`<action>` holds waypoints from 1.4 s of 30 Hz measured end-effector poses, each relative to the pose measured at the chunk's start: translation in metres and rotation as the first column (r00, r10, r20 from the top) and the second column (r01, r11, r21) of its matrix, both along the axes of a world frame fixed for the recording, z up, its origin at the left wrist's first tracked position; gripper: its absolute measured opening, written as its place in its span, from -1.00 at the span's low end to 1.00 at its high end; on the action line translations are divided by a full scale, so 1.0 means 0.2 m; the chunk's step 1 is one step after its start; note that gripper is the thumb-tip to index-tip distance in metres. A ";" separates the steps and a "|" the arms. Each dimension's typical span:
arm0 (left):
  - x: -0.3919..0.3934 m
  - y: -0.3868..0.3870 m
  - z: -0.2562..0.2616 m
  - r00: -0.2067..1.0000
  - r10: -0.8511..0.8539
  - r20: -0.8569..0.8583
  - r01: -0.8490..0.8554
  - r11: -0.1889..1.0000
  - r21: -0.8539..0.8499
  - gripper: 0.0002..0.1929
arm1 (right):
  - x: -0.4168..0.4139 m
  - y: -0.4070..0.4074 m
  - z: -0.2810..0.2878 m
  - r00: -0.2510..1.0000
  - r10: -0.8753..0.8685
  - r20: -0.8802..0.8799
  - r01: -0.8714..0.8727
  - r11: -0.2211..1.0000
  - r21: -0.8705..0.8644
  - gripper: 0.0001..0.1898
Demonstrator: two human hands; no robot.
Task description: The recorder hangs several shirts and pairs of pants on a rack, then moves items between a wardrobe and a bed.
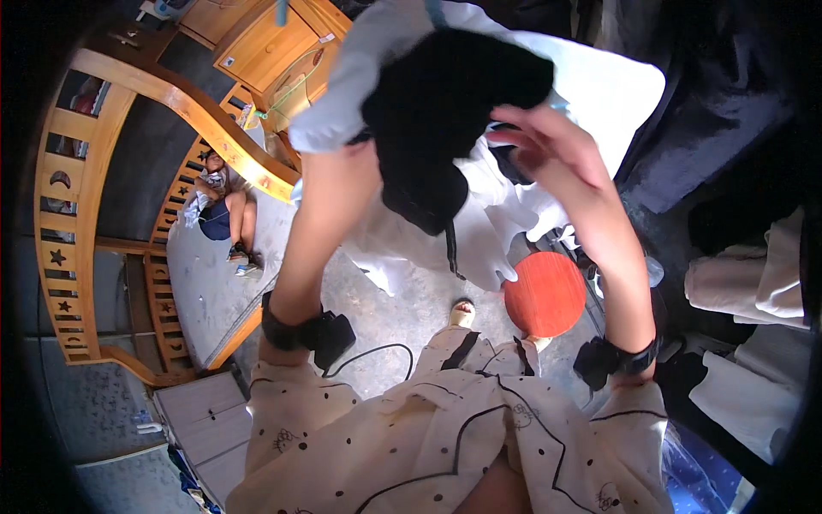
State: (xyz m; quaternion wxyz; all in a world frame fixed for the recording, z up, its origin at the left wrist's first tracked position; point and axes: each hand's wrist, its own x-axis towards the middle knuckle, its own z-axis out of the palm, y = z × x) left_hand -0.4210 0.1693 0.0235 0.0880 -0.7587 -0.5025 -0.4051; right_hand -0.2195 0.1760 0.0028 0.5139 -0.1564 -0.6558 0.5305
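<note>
A black cloth item, perhaps a garment, is held up before me at the top centre. My left hand is at its left edge, its fingers hidden behind the black cloth and a pale cloth. My right hand is at the right side of the black item, fingers partly spread and blurred; whether they grip it cannot be told. White fabric spreads behind and to the right of the black cloth, and more white cloth hangs below it. A dark cord or strap dangles under the black item.
A round red stool stands on the floor near my feet. At left, a wooden bunk bed has a person on its lower mattress. Wooden drawers stand beyond. Clothes are piled at right. A black cable lies on the floor.
</note>
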 end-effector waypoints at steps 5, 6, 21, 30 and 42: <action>0.01 0.01 0.07 0.984 0.016 0.180 -0.011 0.999 -0.034 -0.77 | 0.11 -0.02 -0.28 0.950 -0.096 0.298 0.118 0.991 -0.058 -0.74; 0.01 0.00 0.07 0.980 0.015 0.201 -0.006 0.999 -0.047 -0.77 | 0.10 -0.04 -0.28 0.950 -0.095 0.297 0.117 0.992 -0.057 -0.74; 0.11 -0.06 0.06 0.937 -0.058 0.345 0.104 0.987 -0.118 -0.79 | -0.06 -0.09 -0.32 0.851 -0.258 0.458 0.281 0.960 0.018 -0.71; 0.08 -0.15 0.03 1.000 -0.008 -0.024 0.004 0.989 -0.147 -0.88 | 0.14 0.34 -0.34 0.802 -0.498 0.329 0.571 0.802 -0.177 -0.70; 0.05 -0.19 0.00 0.906 0.109 0.410 0.066 0.919 -0.389 -0.90 | 0.45 0.58 -0.47 0.687 -0.665 0.291 0.725 0.656 -0.211 -0.68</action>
